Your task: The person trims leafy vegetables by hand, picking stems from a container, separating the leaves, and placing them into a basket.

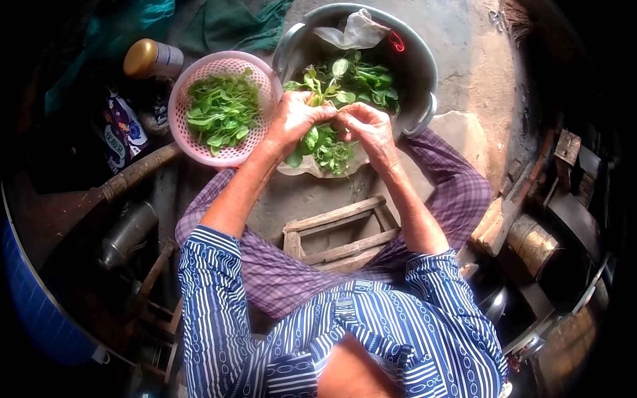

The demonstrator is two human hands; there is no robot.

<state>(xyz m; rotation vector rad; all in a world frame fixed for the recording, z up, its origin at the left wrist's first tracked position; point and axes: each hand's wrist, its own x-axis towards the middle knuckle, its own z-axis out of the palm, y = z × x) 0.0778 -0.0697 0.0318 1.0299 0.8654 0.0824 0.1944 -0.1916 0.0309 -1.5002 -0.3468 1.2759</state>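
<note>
Over the near edge of a grey basin (432, 73), my left hand (296, 123) is closed around a small bunch of leafy greens (322, 87). My right hand (369, 128) meets it, thumb and forefinger pinched at the stems; the exact piece between these fingertips is too small to see well. More loose greens (371, 81) lie inside the basin, and small sprigs (334, 151) rest below my hands at its near side. Left of my left hand, a pink colander (176, 114) holds a heap of picked green leaves (224, 109).
A whitish plastic bag (352, 32) and a red loop (397, 41) lie at the basin's far side. A gold-lidded jar (154, 58) stands beyond the colander. A wooden stool frame (342, 232) sits between my legs. Firewood pieces (533, 245) lie to the right.
</note>
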